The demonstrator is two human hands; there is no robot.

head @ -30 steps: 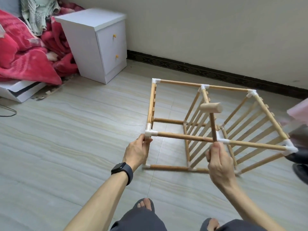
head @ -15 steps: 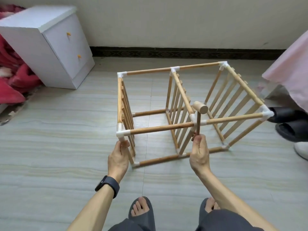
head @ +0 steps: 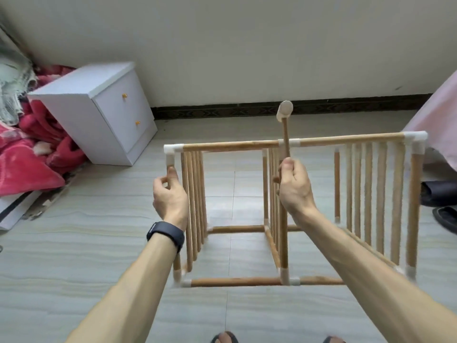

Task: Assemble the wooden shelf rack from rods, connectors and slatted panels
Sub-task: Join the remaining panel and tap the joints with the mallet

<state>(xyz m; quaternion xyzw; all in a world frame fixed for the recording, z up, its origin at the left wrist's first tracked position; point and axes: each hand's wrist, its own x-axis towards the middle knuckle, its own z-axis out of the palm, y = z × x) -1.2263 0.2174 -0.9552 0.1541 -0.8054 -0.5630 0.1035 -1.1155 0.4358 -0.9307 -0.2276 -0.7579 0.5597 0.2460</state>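
Note:
The wooden shelf rack [head: 230, 145] stands on the tiled floor in front of me, a frame of rods joined by white connectors, with three slatted panels upright inside it. My left hand [head: 169, 195] grips the near left vertical rod just below the top left corner connector [head: 171, 151]. My right hand [head: 293, 185] holds the handle of a small wooden mallet [head: 285, 112], its head raised above the top front rod near the middle connector.
A white two-drawer cabinet [head: 103, 107] stands at the left by the wall, with red bedding [head: 29, 157] beside it. Dark slippers [head: 442, 206] lie on the floor at the right, under pink fabric [head: 437, 120]. My feet show at the bottom edge.
The rack now stands taller and closer, its front face toward me. My right hand has lifted the mallet higher, its head above the top rod. My left hand keeps its grip near the corner.

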